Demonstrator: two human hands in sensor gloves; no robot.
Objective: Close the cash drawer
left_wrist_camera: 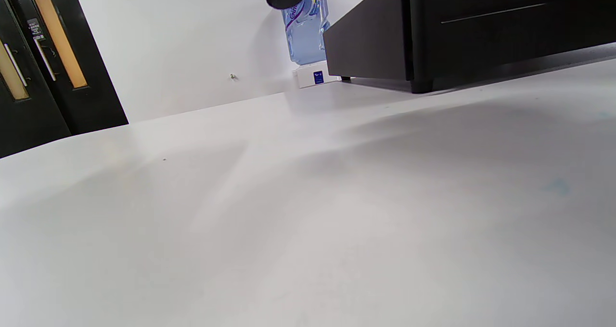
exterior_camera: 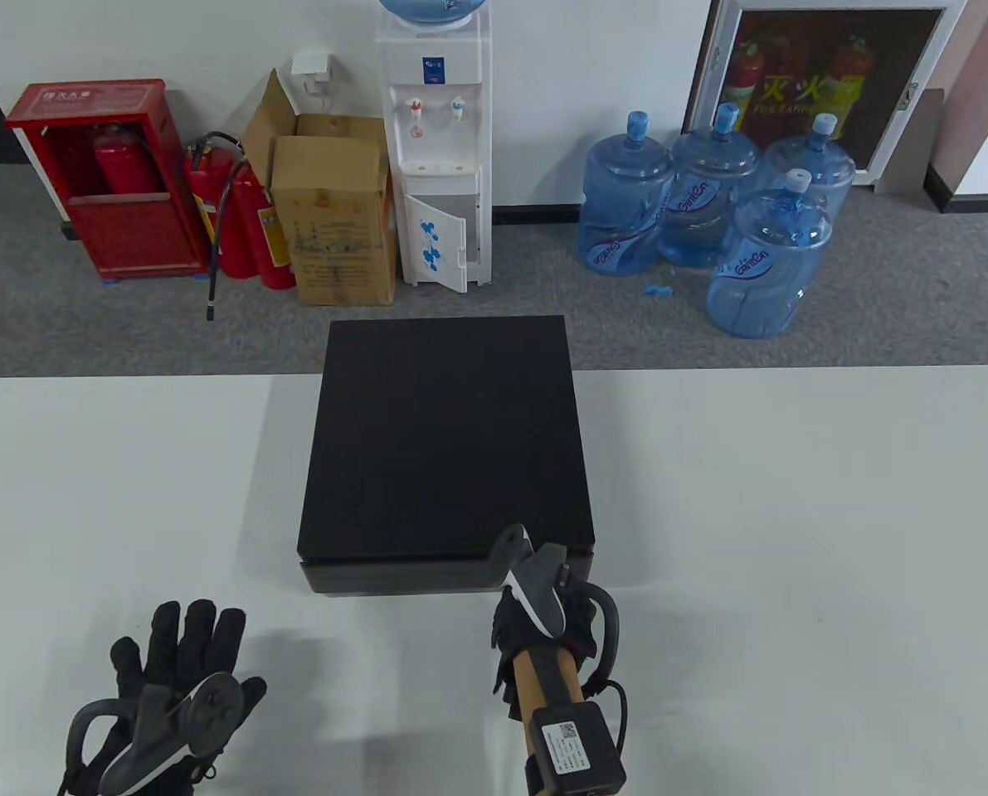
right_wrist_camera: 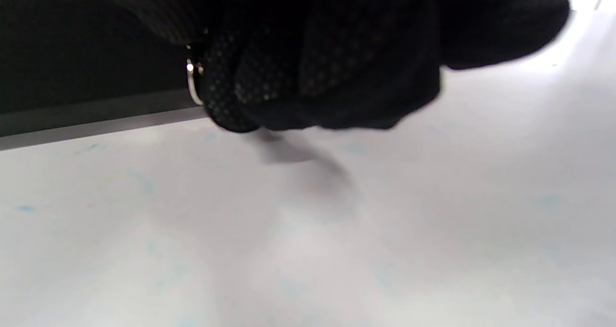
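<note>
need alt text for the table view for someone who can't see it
A black cash drawer sits on a white table, and the gloved right hand is at the right end of its front face. The gloved left hand lies flat on the table, fingers spread, apart from the drawer. Behind the table are a water dispenser, blue water jugs and red fire extinguishers.

Left hand: we wear a black fabric sensor glove on our left hand, with a grey, ring-handled tracker strapped across its back.
Right hand: our right hand has the same black glove, dotted with a fine raised grip pattern on the fingers.
Right tracker: a grey and black controller-shaped tracker with a black hoop.
Right wrist: a tan strap carries a black camera box with a white printed label; a black cable loops beside it.
</note>
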